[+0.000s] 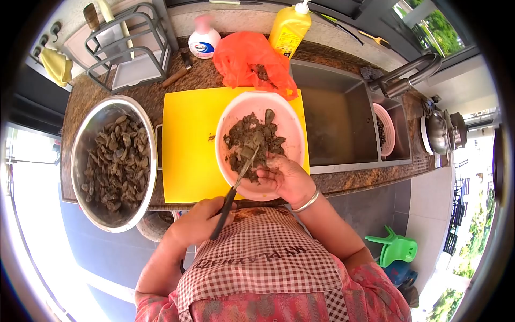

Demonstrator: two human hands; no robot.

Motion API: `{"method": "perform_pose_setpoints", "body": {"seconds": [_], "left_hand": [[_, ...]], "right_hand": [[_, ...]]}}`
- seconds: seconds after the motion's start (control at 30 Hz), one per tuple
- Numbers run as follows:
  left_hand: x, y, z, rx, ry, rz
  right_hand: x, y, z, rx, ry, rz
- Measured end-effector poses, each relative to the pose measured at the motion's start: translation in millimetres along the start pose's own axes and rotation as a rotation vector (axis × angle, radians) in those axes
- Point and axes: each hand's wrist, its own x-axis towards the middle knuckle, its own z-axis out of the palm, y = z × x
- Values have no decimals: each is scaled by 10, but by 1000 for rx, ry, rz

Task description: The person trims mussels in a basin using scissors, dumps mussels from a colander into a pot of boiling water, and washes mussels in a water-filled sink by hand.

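My left hand (206, 217) is closed around a black-handled knife (228, 199), or a similar tool with a narrow, muddy blade. The blade slants up over a pink-white bowl (296, 134), its tip among muddy brown clumps (252, 131). My right hand (284, 180), with a bangle at its wrist, is over the bowl's near right side. Its fingers are curled together close to the blade; what they pinch is hard to make out. A yellow cutting board (188, 145) lies beneath the bowl.
Left stands a steel bowl (78, 161) of muddy, shell-like pieces. Behind are a red plastic bag (241, 53), a pump bottle (204, 40), a yellow bottle (289, 29) and a rack (129, 67). Right is a sink (335, 121) of murky water, a faucet (407, 80) and a pink basket (387, 131).
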Motion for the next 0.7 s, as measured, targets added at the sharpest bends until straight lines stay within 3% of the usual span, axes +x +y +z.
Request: {"method": "perform_pose_setpoints", "body": {"seconds": [0.1,0.2,0.3,0.63,0.7], "left_hand": [[-114,-16,-70,-389,-165,18],[-146,80,-47,-37,34,-10],[-68,-8,-28,218,79,11],[-42,29,20,434,259,82],[-21,30,43,453,269,47]], "right_hand": [[11,-58,-55,35,-6,-34],[16,-80,9,-93,21,-110],[-32,-55,161,-224,62,-189],[25,169,207,-486,43,-446],[48,161,166,-464,35,-369]]}}
